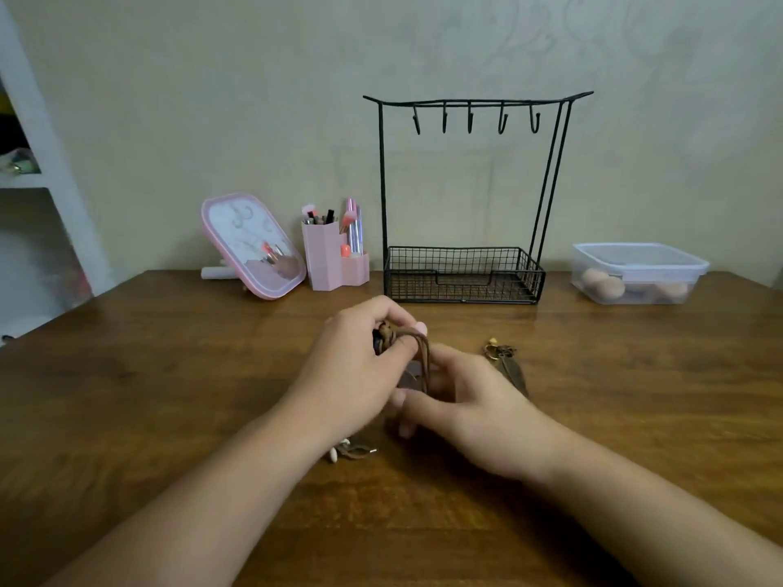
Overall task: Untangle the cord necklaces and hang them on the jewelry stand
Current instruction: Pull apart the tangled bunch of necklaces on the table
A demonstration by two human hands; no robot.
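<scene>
Brown cords (417,353) bunched between hands, apparently gripped.

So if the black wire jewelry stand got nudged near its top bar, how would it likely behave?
The jewelry stand is thin wire, so probably light. Tall with bare hooks, it may tip or slide on the table.

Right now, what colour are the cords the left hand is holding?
Brown, seen in the head view: the cords run from the left hand.
</scene>
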